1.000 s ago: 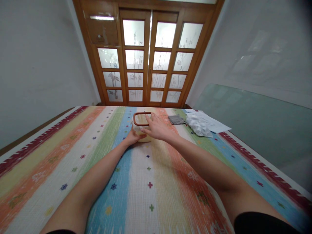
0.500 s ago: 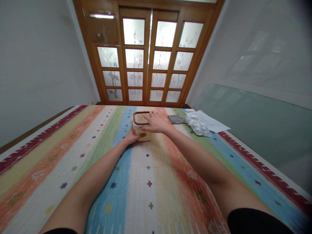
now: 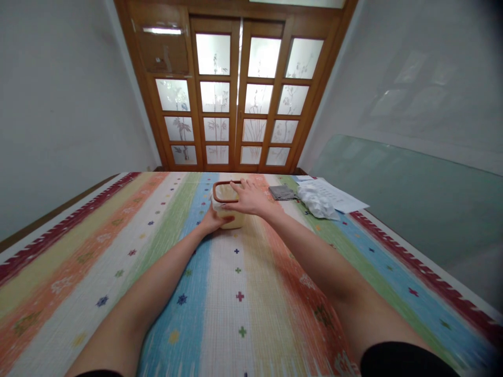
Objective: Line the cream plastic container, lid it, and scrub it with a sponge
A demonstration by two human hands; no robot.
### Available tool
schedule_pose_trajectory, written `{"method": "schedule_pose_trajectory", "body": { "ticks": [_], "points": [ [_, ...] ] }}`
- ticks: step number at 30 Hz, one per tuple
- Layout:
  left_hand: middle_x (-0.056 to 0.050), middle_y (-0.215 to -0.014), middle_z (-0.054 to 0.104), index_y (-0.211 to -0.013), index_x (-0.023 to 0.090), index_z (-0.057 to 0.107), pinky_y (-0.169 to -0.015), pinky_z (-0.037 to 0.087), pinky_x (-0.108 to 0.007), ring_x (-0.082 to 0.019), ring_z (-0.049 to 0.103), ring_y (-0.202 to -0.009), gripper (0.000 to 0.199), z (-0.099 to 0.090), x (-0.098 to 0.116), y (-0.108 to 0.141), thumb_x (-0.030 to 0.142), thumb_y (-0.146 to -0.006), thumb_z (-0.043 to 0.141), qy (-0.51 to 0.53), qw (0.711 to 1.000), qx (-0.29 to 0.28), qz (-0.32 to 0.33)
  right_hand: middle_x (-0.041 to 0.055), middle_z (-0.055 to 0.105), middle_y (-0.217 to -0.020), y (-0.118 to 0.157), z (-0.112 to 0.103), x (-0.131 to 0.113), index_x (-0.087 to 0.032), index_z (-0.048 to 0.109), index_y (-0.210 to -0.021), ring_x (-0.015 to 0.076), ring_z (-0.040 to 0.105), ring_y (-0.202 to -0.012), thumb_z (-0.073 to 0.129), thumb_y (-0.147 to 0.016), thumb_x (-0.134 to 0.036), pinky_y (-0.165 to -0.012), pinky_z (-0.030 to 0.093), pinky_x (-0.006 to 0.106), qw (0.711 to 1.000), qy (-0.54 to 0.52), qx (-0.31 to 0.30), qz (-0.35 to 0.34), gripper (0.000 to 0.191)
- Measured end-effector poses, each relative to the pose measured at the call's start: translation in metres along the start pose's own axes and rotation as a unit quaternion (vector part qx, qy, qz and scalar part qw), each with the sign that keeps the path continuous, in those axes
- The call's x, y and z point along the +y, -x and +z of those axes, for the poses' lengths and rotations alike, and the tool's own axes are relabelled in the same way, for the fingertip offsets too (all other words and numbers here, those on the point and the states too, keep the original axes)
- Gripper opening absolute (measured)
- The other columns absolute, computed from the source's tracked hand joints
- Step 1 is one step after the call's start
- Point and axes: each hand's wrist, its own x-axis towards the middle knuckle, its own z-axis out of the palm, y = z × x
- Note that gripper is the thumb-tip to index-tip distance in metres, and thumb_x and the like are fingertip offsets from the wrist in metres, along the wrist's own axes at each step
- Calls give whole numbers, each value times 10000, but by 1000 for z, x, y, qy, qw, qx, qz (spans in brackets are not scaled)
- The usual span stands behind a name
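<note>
A pale yellow container [image 3: 234,222] with a brown-rimmed, see-through lid [image 3: 227,192] stands upright on the striped tablecloth [image 3: 223,272], near its far side. My left hand [image 3: 213,219] is wrapped round the container's left and near side, with the thumb across the front. Over the right part of the lid lies my right hand [image 3: 251,198], its fingers spread and touching the rim. Something whitish shows just under the rim on the left. My right hand hides the right end of the lid.
Right of the container lie a folded grey cloth [image 3: 282,192], a crumpled white tissue or bag [image 3: 317,201] and printed paper sheets [image 3: 346,197]. A greenish glass panel [image 3: 408,193] leans along the right wall. Wooden doors [image 3: 238,94] stand beyond the table.
The whole view has shifted slightly. Both hands remain at the container in nearly the same pose.
</note>
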Motion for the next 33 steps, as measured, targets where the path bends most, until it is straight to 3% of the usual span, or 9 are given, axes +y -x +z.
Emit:
{"method": "schedule_pose_trajectory", "body": {
  "ticks": [3,11,22,28,33],
  "points": [
    [-218,-1451,632,-1523,164,495,-1209,399,-589,-363,579,-1386,962,0,1,1,462,-710,914,9,1000,-4,-7,250,378,-1663,5,1,2,-178,363,-1660,463,366,-1531,497,-802,-947,-1230,303,558,1000,-2,20,-17,1160],
    [-211,-1472,621,-1495,171,525,-1198,408,-603,-359,596,-1360,906,2,5,4,457,-724,906,23,1000,-5,-11,175,404,-1675,3,5,13,-199,441,-1623,358,329,-1577,528,-928,-790,-1267,273,485,994,-12,22,-105,916],
    [-187,-1488,609,-1523,203,494,-1241,352,-596,-341,554,-1420,939,2,2,1,468,-721,904,10,1000,1,13,220,424,-1640,6,5,4,-200,481,-1592,421,387,-1525,516,-828,-917,-1224,322,527,998,-11,38,-41,1048],
    [-199,-1472,621,-1492,188,529,-1195,414,-587,-356,590,-1375,937,2,1,2,504,-696,909,15,1000,-6,-11,233,433,-1630,11,7,1,-178,438,-1613,409,382,-1530,532,-836,-899,-1226,320,520,998,-15,62,-12,1064],
    [-193,-1401,664,-1482,182,536,-1168,439,-601,-357,583,-1380,904,1,2,3,495,-714,897,16,1000,-7,-18,212,448,-1628,10,5,4,-200,435,-1617,402,384,-1534,513,-843,-904,-1227,327,515,999,-27,40,-20,1050]
  ]
}}
